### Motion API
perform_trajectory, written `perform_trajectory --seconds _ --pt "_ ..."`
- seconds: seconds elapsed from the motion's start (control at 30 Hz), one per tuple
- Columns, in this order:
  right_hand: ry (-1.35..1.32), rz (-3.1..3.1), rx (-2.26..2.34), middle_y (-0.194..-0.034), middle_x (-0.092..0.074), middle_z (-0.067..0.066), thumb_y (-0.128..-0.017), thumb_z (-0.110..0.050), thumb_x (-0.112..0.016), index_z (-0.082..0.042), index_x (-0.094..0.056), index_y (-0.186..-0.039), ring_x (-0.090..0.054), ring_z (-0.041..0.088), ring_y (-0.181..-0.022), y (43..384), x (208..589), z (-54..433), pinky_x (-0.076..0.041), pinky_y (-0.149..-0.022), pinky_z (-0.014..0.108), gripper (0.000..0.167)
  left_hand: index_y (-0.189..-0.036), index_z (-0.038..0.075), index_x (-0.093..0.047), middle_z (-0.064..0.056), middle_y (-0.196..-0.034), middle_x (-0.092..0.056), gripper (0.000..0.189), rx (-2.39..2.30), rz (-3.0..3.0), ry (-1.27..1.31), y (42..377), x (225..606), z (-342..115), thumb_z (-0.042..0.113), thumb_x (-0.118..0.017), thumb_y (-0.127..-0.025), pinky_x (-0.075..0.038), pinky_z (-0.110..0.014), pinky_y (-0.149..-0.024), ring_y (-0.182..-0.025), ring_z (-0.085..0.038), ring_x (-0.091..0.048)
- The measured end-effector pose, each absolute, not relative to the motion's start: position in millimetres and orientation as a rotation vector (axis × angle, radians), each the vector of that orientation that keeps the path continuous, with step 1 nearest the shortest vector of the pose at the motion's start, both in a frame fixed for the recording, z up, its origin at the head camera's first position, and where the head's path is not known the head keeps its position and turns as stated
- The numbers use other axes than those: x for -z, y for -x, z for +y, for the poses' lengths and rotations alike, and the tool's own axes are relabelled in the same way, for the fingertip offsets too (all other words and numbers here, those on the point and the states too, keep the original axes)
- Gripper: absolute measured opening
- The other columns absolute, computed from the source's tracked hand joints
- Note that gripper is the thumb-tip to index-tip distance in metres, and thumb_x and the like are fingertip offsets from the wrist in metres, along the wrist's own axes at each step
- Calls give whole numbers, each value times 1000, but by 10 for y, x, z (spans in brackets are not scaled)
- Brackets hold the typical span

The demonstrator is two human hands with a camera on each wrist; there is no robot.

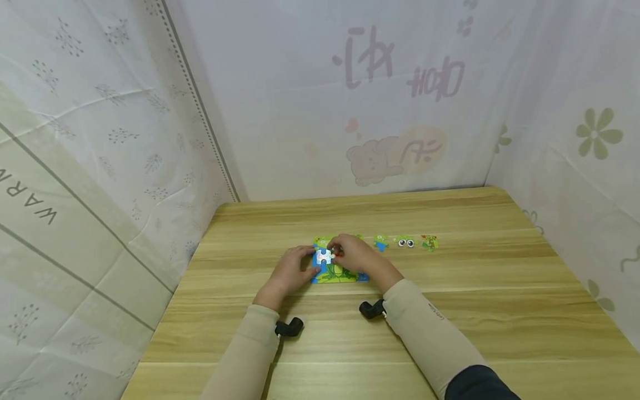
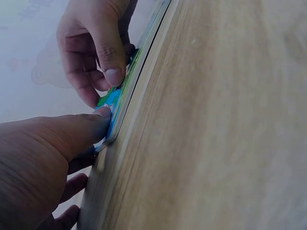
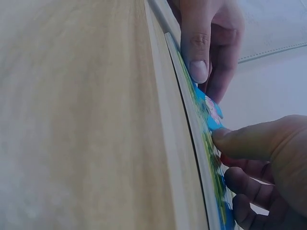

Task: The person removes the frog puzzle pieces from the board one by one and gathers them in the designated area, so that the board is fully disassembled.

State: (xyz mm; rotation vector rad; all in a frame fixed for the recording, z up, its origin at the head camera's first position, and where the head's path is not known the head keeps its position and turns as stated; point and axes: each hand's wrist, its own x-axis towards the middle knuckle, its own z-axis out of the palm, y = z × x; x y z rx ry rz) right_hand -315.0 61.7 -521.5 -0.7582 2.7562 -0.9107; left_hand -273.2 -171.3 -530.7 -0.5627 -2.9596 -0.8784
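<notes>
A frog jigsaw puzzle (image 1: 337,273) in green and blue lies flat on the wooden table. My right hand (image 1: 352,254) reaches over its upper middle and pinches a puzzle piece (image 3: 211,109) between thumb and fingers. That piece is blue with a pink patch and sits slightly raised from the board in the right wrist view. My left hand (image 1: 292,272) rests along the puzzle's left edge, its straight thumb (image 2: 98,123) pressing near the border. A pale patch (image 1: 324,256) with tab-shaped outlines shows between the hands. The right hand covers part of the frog picture.
To the right of the puzzle lie three loose pieces in a row: a blue and green one (image 1: 381,243), one with two cartoon eyes (image 1: 406,243), and a green one with red spots (image 1: 430,242). Patterned curtains (image 1: 300,111) hang behind and beside the table (image 1: 330,339).
</notes>
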Motion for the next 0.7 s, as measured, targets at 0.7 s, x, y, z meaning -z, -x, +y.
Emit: perform_trajectory --seconds 0.7 --pt "818 2885 689 -97 -64 -8 -100 -21 -74 -15 -75 -124 -59 9 -81 3131 5186 576 -54 -74 30 25 -147 12 -60 -2 -156 -52 58 892 -2997 518 2743 5305 -1708 36 -78 -97 -34 -49 -122 -148 -31 -42"
